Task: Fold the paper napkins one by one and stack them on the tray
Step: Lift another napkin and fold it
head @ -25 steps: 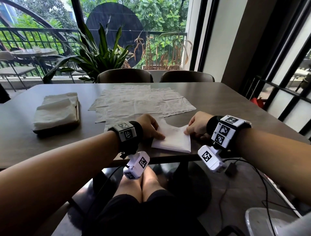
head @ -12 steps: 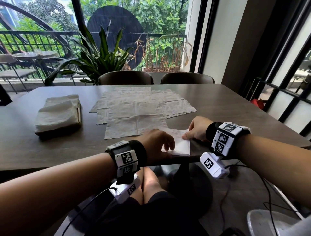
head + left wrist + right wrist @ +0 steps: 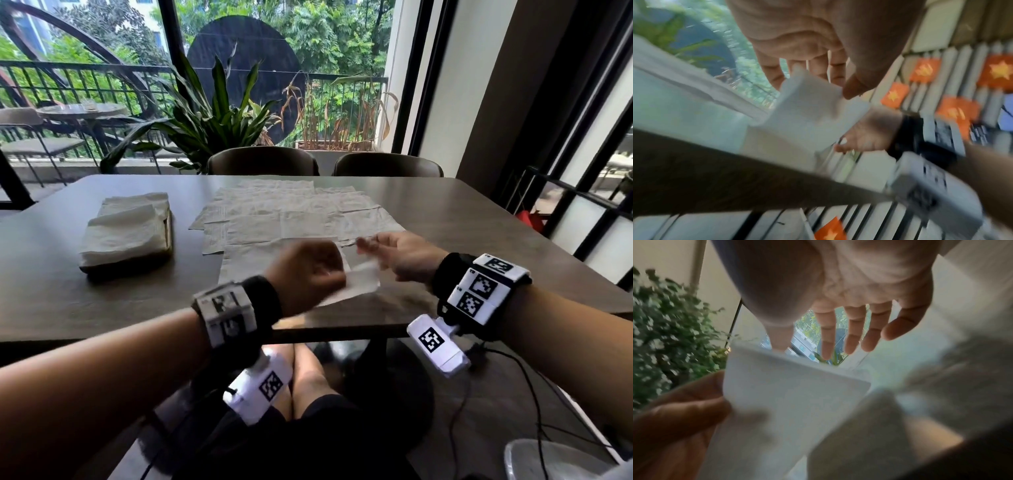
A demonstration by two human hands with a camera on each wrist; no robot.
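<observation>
A folded white napkin [image 3: 358, 284] hangs just above the table's near edge, pinched between the thumb and fingers of my left hand [image 3: 325, 274]. The left wrist view shows the same folded napkin [image 3: 807, 107] under the thumb of that left hand [image 3: 818, 81]. My right hand [image 3: 371, 245] hovers just right of the napkin with straight, spread fingers and holds nothing; in its wrist view the right hand [image 3: 838, 337] is above the napkin [image 3: 793, 394]. A flat tray [image 3: 168, 233] at the left carries a pile of folded napkins [image 3: 126, 229]. Several unfolded napkins [image 3: 291, 212] lie spread across the table's middle.
The dark wooden table [image 3: 462, 246] has bare surface to the right and in front of the tray. Two chairs [image 3: 263, 161] stand at the far side, with a potted plant [image 3: 212, 116] behind them. Cables hang below the table edge near my right wrist.
The left hand has lifted the folded napkin off the table near the front edge. The right hand has let go of it, risen and spread its fingers.
</observation>
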